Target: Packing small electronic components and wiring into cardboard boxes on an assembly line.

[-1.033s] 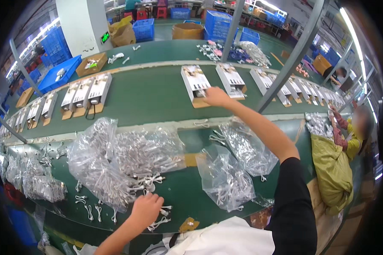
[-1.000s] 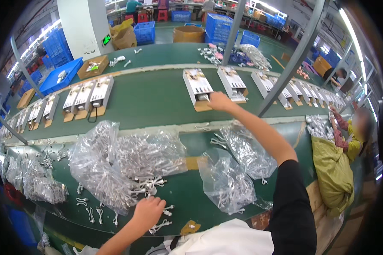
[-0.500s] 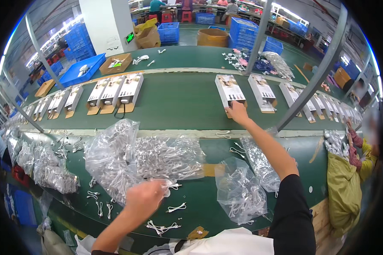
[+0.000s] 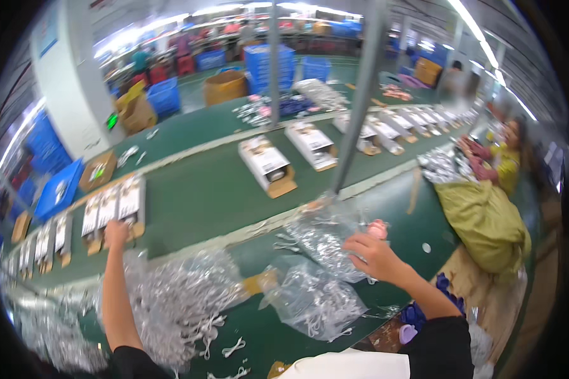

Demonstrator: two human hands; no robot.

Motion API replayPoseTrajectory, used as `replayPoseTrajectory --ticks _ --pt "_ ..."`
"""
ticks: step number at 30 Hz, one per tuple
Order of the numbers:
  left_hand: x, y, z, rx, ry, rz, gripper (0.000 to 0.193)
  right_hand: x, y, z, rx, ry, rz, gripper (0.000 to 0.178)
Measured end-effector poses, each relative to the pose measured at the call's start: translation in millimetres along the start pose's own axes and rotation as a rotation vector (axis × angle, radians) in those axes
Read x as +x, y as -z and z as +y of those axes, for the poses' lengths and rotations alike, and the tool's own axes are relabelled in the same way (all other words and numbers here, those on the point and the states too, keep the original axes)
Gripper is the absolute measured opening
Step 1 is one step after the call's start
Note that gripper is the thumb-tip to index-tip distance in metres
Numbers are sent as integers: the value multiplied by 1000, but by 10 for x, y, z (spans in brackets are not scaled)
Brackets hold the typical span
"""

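Note:
My left hand point(image 4: 116, 235) reaches to the open ends of white printed boxes point(image 4: 130, 197) on the green belt at the left. Its fingers are blurred against the brown flaps, so any grip is hidden. Over a clear plastic bag point(image 4: 325, 237) hovers my right hand point(image 4: 376, 258), fingers apart and nothing visible in them. Just beyond it is a small pink object point(image 4: 377, 229) whose kind I cannot make out. Another clear bag point(image 4: 313, 300) of white cables lies nearer me. A larger spread of bagged white cables point(image 4: 183, 287) lies beside my left forearm.
A single open box point(image 4: 265, 165) sits mid-belt, with more boxes lined up to the right. A grey metal post point(image 4: 358, 101) rises at the belt's near edge. Loose white cables point(image 4: 234, 347) lie near me. At the right, a co-worker point(image 4: 506, 151) is beside a yellow-green sack point(image 4: 483, 218).
The view has swung to the right. My right hand has left the box on the belt and come back over the bag. My left hand has gone from the cables to the boxes at the left.

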State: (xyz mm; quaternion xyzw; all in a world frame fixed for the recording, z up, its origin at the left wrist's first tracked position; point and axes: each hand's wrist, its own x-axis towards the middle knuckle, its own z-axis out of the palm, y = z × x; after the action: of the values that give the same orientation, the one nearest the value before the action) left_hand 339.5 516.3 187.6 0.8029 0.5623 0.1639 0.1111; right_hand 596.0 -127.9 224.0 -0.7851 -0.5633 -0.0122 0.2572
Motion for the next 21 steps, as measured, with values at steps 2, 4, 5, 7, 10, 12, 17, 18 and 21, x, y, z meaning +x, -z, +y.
replayPoseTrajectory --ticks 2,4,5,7,10,12,17,18,21 --pt "252 -327 97 232 -113 -30 27 -583 136 64 -74 -143 89 26" --pt "857 -240 -938 328 -54 95 34 -889 -56 207 -291 -259 260 30" --pt "953 -399 -867 366 -62 -5 34 -1090 -107 269 -320 -306 285 30" --pt "819 -840 -650 108 -14 242 27 -1464 -239 344 -409 -460 234 34" --pt "443 -1024 370 -393 189 -134 24 -1966 -325 324 -448 -613 232 40" --pt "351 -1093 662 -425 240 -156 20 -2063 -313 310 -425 -642 256 41" --pt "777 -1432 82 -878 363 -64 13 -1846 -358 390 -384 -591 270 40" --pt "873 -1448 8 -1107 355 -116 12 -1811 -376 409 -372 -573 275 40" --pt "889 -1546 127 -950 316 -244 11 -1787 -337 399 -370 -600 256 41"
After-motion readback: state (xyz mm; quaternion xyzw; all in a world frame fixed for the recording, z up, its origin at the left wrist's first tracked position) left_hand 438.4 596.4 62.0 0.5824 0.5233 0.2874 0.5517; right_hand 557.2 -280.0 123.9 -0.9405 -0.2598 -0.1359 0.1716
